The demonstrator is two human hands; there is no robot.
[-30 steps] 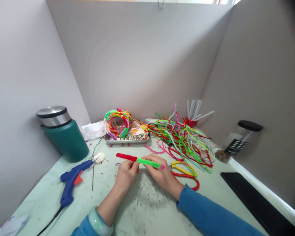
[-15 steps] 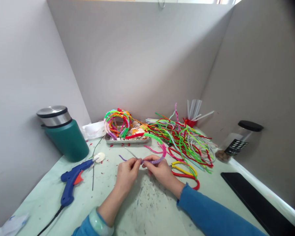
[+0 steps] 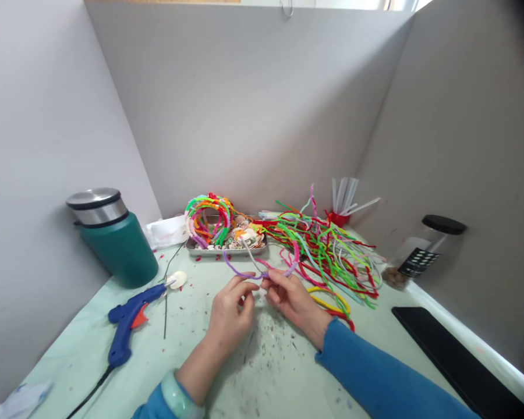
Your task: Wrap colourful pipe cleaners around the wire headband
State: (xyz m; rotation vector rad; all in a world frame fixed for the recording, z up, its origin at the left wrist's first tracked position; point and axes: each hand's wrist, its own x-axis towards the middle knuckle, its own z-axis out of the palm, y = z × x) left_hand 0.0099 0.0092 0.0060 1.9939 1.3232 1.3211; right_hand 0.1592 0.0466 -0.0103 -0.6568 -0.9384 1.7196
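Note:
My right hand (image 3: 294, 299) pinches a pipe cleaner whose wound band runs from purple into pink (image 3: 295, 253) and bends up above the fingers. From the pinch, a thin purple tail (image 3: 231, 267) curves left, and a pale grey stem (image 3: 248, 251) points up and away. My left hand (image 3: 233, 308) is just left of the pinch, its thumb and forefinger apart and nothing seen between them; its fingertips lie close under the purple tail, and whether they touch it I cannot tell. Yellow-handled (image 3: 329, 298) and red-handled scissors lie partly hidden behind my right hand.
A metal tray (image 3: 227, 252) holds shells and coiled colourful rings (image 3: 209, 221). Right of it is a heap of loose pipe cleaners (image 3: 327, 250). A blue glue gun (image 3: 133, 320) and green bottle (image 3: 117, 244) stand left; a jar (image 3: 419, 256) and black slab (image 3: 454, 355) are right.
My left fingertips have parted from the pinch and drawn slightly down. The purple tail and grey stem now swing up more steeply. The red and green part of the band has dropped from sight.

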